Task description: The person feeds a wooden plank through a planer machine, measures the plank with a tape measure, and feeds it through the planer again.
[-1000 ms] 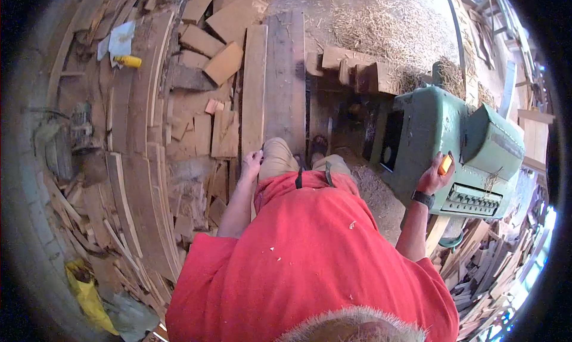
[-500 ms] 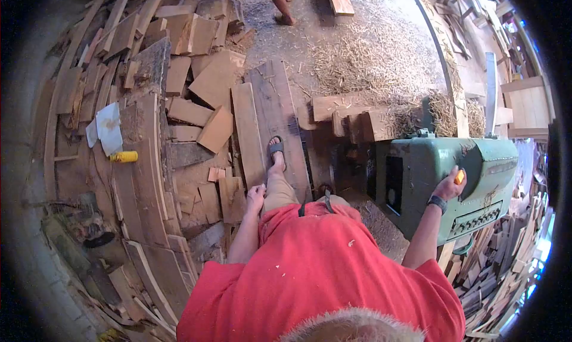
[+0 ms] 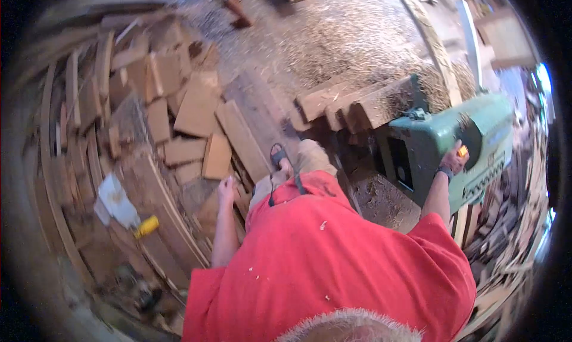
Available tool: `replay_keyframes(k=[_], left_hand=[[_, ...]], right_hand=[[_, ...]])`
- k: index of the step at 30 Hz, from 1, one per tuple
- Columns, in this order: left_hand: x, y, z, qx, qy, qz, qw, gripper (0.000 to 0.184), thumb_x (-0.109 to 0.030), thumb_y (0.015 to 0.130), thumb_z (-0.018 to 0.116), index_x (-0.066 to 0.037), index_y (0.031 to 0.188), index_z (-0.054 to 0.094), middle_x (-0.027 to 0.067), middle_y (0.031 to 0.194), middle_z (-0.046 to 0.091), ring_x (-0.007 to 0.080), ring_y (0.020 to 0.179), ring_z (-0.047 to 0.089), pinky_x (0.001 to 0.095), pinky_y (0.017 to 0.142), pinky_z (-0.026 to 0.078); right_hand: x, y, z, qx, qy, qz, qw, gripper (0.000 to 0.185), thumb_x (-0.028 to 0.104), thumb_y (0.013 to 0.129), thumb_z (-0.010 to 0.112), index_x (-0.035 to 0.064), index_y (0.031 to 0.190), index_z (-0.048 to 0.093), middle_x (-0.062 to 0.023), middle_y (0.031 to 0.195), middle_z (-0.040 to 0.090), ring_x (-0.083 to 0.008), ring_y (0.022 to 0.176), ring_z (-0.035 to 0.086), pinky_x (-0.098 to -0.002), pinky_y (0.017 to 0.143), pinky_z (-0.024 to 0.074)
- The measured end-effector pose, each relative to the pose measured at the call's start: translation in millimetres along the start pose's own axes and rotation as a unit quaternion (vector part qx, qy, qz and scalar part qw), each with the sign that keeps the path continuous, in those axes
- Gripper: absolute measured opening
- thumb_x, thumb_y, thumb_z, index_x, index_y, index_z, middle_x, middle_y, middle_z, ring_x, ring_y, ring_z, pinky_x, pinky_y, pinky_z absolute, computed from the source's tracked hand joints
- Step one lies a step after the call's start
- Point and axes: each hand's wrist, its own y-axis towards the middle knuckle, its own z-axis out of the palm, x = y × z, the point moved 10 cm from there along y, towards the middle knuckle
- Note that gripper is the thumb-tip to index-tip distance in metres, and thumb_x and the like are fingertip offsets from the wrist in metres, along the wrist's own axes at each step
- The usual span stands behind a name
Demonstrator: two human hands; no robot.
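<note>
My right hand [image 3: 454,160] is closed around a small orange block-shaped object [image 3: 463,152] whose kind I cannot make out. This hand is at the side of a large green machine [image 3: 426,145], close against its casing. My left hand [image 3: 226,190] hangs beside my left thigh with the fingers curled together; whether anything is in them is hidden by blur. Below it lie wooden offcuts [image 3: 217,157]. A long wide plank [image 3: 256,98] lies on the floor in front of me, with my sandalled foot [image 3: 279,156] on it.
Thick timbers [image 3: 339,106] lie left of the machine, by heaped wood shavings [image 3: 339,50]. A yellow cylinder [image 3: 146,227] and a pale sheet [image 3: 117,200] rest on boards at left. Another person's leg [image 3: 237,11] shows at the top. Stacked scrap wood [image 3: 506,229] lines the right.
The view has turned and my body leans differently; my right knee has come forward. My left hand has moved away from my thigh a little. The orange object stays in my right hand.
</note>
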Motion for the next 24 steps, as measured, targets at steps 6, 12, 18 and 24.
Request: replay_keyframes(k=[6,12,18,24], left_hand=[[-22.4,18.9,28.7,0.060,0.028,-0.020,0.998,0.032,-0.030,0.099,0.057,0.001,0.102,0.063,0.0061,0.086,0.066,0.0130,0.071,0.060,0.0286,0.061,0.049],[-50.0,64.9,74.0,0.182,0.048,-0.080,0.979,0.034,-0.034,0.098,0.058,-0.001,0.103,0.064,0.0065,0.086,0.066,0.0105,0.066,0.059,0.0243,0.052,0.044],[-125.4,145.8,105.1,0.150,0.146,-0.014,0.978,0.040,-0.037,0.098,0.057,0.000,0.110,0.063,0.0083,0.100,0.071,0.0148,0.080,0.067,0.0290,0.064,0.050],[-212.6,267.0,180.5,0.176,0.284,0.079,0.939,0.042,-0.037,0.098,0.055,0.002,0.106,0.065,0.0123,0.098,0.071,0.0197,0.084,0.069,0.0359,0.073,0.053]], right_hand=[[10.3,-8.8,-14.3,-0.048,-0.027,0.007,0.998,0.070,0.068,0.084,0.057,0.0095,0.123,0.058,-0.0228,0.104,0.069,-0.0402,0.096,0.067,-0.0477,0.082,0.0513],[14.8,-13.9,-23.1,-0.067,-0.032,0.012,0.997,0.063,0.064,0.086,0.058,0.0110,0.121,0.058,-0.0220,0.100,0.069,-0.0413,0.093,0.067,-0.0491,0.080,0.0513],[13.7,-14.0,-20.6,-0.100,-0.037,-0.002,0.994,0.055,0.059,0.088,0.060,0.0110,0.115,0.059,-0.0220,0.094,0.069,-0.0429,0.086,0.066,-0.0494,0.073,0.0513],[-1.0,-16.0,-18.4,-0.131,-0.113,0.103,0.979,0.061,0.063,0.091,0.054,0.0089,0.119,0.057,-0.0237,0.101,0.067,-0.0426,0.091,0.065,-0.0499,0.076,0.0503]])
